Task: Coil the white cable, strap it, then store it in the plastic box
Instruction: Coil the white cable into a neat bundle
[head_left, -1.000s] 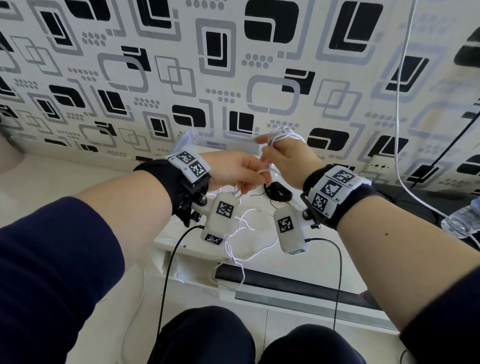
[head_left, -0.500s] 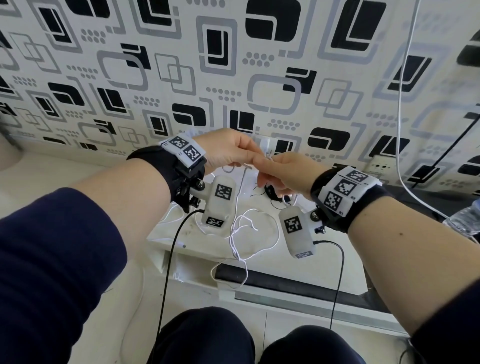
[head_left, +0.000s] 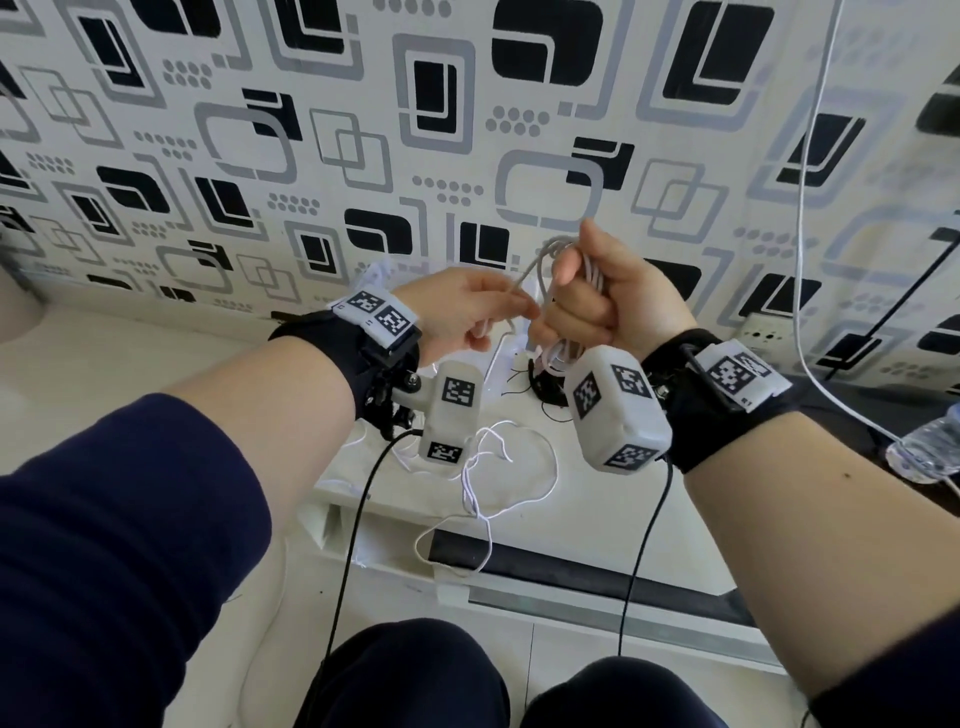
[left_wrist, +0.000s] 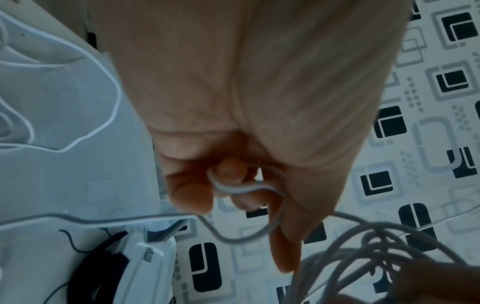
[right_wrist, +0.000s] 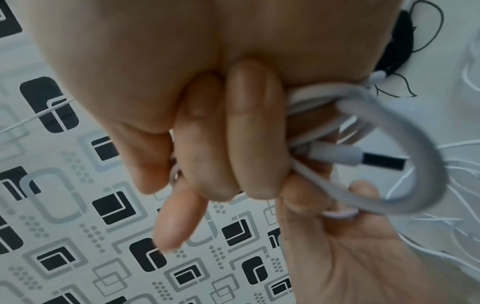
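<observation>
My right hand (head_left: 597, 306) is raised in a fist round several loops of the white cable (head_left: 545, 260), which stick out above and below it. In the right wrist view its fingers (right_wrist: 233, 133) curl round the coil (right_wrist: 405, 148), with a white plug end among the loops. My left hand (head_left: 467, 312), just left of it, pinches a loose strand of the same cable (left_wrist: 233, 189) between thumb and fingers. More cable (head_left: 498, 467) trails down over the white table (head_left: 571, 499). A black strap (head_left: 545, 384) lies on the table under my hands. The clear plastic box (left_wrist: 145, 253) shows only partly.
A patterned wall (head_left: 467, 130) stands close behind the table. Another white cord (head_left: 805, 208) hangs down the wall at the right, near a water bottle (head_left: 930, 447). Black camera leads (head_left: 353, 519) hang from both wrists over my knees.
My right hand has lifted and turned upright with the coil in its fist. My left hand has dropped slightly and drawn out a strand toward the coil.
</observation>
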